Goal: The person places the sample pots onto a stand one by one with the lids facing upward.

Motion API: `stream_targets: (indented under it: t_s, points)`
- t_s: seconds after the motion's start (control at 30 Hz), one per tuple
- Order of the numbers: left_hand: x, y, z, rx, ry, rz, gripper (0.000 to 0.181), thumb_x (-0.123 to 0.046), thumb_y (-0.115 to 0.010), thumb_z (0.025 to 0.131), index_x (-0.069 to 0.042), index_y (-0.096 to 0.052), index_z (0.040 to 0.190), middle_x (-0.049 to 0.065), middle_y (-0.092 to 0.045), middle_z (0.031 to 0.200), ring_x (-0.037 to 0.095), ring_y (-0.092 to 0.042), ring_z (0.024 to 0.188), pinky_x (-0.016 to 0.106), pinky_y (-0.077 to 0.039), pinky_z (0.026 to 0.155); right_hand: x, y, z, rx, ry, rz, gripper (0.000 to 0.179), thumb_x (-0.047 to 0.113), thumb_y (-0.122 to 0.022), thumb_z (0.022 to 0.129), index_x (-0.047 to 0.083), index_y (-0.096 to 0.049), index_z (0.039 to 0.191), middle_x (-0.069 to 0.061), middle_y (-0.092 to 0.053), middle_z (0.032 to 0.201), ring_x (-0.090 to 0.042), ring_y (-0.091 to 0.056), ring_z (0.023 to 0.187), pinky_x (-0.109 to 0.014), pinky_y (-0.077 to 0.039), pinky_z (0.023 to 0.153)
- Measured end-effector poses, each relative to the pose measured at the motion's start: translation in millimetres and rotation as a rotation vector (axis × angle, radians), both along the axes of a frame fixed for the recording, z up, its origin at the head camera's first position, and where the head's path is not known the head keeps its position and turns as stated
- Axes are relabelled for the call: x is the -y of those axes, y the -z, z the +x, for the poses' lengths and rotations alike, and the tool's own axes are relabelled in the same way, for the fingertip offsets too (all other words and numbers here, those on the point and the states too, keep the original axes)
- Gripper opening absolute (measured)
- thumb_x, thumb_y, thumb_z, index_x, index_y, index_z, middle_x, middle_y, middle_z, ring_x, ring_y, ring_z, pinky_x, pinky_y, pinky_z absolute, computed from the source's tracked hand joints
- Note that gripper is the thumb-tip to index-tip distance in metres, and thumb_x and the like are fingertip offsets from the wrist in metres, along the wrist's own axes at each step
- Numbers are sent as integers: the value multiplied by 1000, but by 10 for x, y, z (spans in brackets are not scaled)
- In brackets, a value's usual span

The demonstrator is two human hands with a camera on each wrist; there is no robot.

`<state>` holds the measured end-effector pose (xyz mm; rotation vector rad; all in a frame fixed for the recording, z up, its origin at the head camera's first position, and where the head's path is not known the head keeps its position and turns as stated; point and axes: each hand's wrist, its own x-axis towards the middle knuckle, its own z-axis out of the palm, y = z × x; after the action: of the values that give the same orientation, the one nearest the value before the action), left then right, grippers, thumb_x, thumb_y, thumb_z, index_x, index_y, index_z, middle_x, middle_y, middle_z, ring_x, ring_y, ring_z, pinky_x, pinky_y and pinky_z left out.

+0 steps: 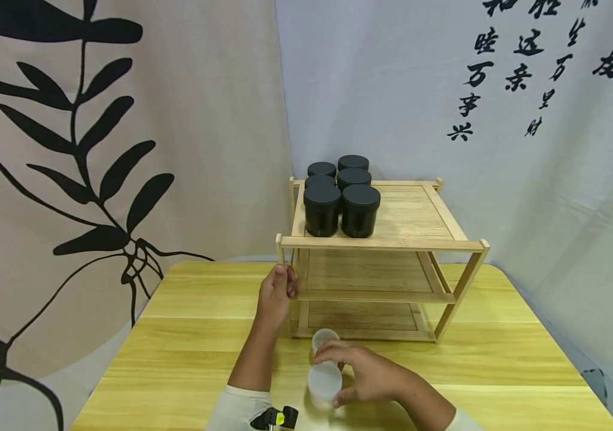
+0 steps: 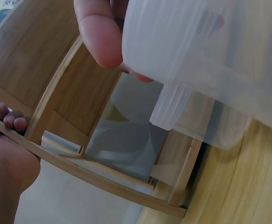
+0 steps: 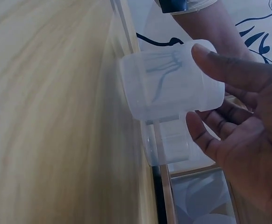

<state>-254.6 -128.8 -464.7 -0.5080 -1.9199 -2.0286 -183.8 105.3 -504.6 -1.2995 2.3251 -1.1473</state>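
Note:
My left hand [image 1: 275, 293] grips the left front post of a three-tier wooden rack [image 1: 382, 244]; its curled fingertips also show in the left wrist view. At the rack's front, my right hand [image 1: 366, 371] curves around the lid of the nearer translucent plastic jar [image 1: 324, 381]. Thumb and fingers lie on opposite sides of that lid in the right wrist view, where the jar [image 3: 168, 81] shows its cloudy wall. Whether its base touches the table cannot be told. Just beyond it stands a second translucent jar [image 1: 324, 339], close to the rack's lower front edge and partly hidden by my fingers.
Several black lidded jars [image 1: 360, 209] stand in two rows on the left of the rack's top shelf. Beneath are the middle shelf [image 1: 371, 272] and bottom shelf [image 1: 363, 315]. The yellow wooden table [image 1: 188, 359] ends near the patterned curtain [image 1: 220, 120] at the back.

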Motion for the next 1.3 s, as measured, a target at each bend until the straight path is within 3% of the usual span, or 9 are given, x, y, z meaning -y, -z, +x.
stream_targets:
  t_s: [0.27,0.5,0.7,0.93,1.17,1.3]
  points:
    - [-13,-20,-6,0,-5,-14,74,-64,-24,112,5,-46,96,2,-36,77,12,-38,71,28,-35,70,-16,-16,15,-3,-33,-15,67,11,-97,80,17,-68,140,1,-67,143,-14,-60,136,-38,-51,117]
    - [-28,-38,-4,-4,-12,-26,72,-61,-23,113,4,-47,96,1,-37,77,11,-38,70,30,-36,69,-31,-24,30,-43,-53,-49,66,13,-97,82,17,-68,141,-1,-67,143,-13,-61,135,-37,-52,116]
    - [-27,-21,-1,15,-19,-41,74,-64,-24,112,3,-47,95,2,-37,76,12,-38,70,30,-37,69,-61,-52,35,30,-47,-82,64,15,-95,85,19,-67,143,-1,-65,144,-11,-58,135,-37,-50,115]
    - [-4,-1,33,35,-41,-1,72,-63,-24,111,4,-45,95,2,-35,78,11,-37,72,25,-36,70,-40,-57,15,12,-89,-130,61,19,-92,92,19,-63,146,-6,-66,144,-13,-59,136,-37,-55,110]
    - [-7,5,12,16,-39,5,80,-68,-26,108,8,-45,95,1,-36,77,10,-38,71,24,-36,69,-92,-107,46,125,-28,-158,64,17,-92,90,23,-63,148,-10,-64,147,-12,-60,133,-33,-59,95]
    - [-11,-12,15,12,-37,4,81,-70,-25,107,9,-45,95,2,-35,76,10,-38,70,24,-35,69,-118,-107,49,177,-42,-241,65,10,-93,88,14,-64,146,-22,-61,147,-12,-59,133,-35,-62,95]
